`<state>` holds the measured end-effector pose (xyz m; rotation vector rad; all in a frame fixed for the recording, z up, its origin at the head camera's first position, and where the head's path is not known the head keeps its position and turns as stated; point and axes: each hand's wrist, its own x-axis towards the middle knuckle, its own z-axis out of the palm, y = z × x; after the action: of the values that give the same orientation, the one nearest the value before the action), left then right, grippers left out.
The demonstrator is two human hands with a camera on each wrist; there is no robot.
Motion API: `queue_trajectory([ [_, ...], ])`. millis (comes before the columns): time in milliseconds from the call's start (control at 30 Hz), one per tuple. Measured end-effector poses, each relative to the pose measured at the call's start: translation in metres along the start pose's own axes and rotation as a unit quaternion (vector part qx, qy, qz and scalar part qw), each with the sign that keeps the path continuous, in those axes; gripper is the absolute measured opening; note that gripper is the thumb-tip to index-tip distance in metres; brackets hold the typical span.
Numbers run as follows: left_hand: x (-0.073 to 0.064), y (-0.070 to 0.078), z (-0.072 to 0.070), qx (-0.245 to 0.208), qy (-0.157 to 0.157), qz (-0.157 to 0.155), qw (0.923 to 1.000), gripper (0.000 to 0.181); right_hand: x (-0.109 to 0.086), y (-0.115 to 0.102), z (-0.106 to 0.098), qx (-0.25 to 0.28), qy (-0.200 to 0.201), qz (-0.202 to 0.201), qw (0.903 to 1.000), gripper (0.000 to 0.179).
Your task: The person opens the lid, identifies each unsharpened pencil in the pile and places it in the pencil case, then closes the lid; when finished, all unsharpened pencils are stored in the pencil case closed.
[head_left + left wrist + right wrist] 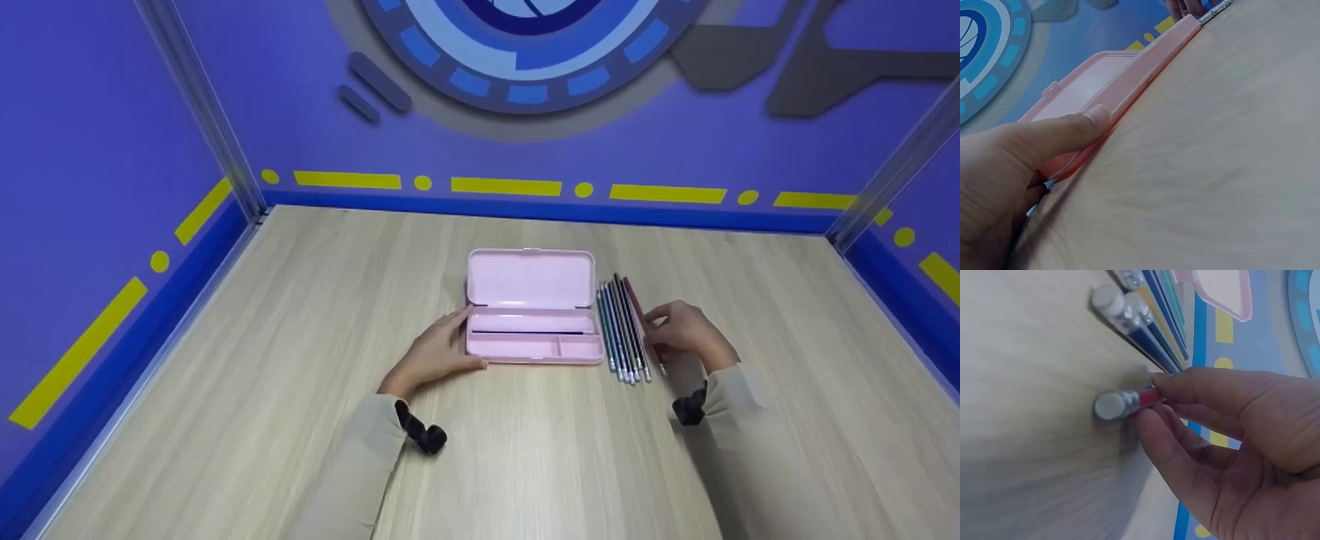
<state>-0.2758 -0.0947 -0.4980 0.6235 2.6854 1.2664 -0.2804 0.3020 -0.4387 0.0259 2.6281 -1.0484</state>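
Note:
An open pink pencil case (534, 315) lies in the middle of the wooden table, lid tipped back, with one dark pencil (527, 332) in its tray. My left hand (439, 351) rests against the case's left end (1123, 90), thumb (1067, 132) along its edge. Right of the case lies a row of several pencils (622, 330). My right hand (684, 335) pinches the rightmost one, a red pencil (1129, 401) with a silver end and white eraser, between thumb and fingers. The other pencils (1140, 320) lie on the table beside it.
The wooden table (300, 375) is boxed in by blue walls (97, 187) with yellow stripes on the left, back and right. Both beige sleeves (352, 465) reach in from the near edge.

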Motion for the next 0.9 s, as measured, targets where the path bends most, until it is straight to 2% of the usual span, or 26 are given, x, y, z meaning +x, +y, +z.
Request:
queue_trajectory([
  [333, -0.001, 0.0, 0.0, -0.006, -0.003, -0.007, 1.0, 0.099, -0.001, -0.001, -0.006, 0.013, -0.006, 0.011, 0.9998, 0.058],
  [600, 0.001, 0.0, -0.001, -0.005, -0.001, -0.002, 1.0, 0.097, -0.005, -0.015, -0.011, 0.027, 0.013, -0.009, 0.9995, 0.055],
  [900, -0.001, 0.0, -0.001, -0.007, -0.005, -0.001, 1.0, 0.098, -0.002, -0.036, -0.013, -0.012, 0.032, -0.053, 0.998, 0.045],
])
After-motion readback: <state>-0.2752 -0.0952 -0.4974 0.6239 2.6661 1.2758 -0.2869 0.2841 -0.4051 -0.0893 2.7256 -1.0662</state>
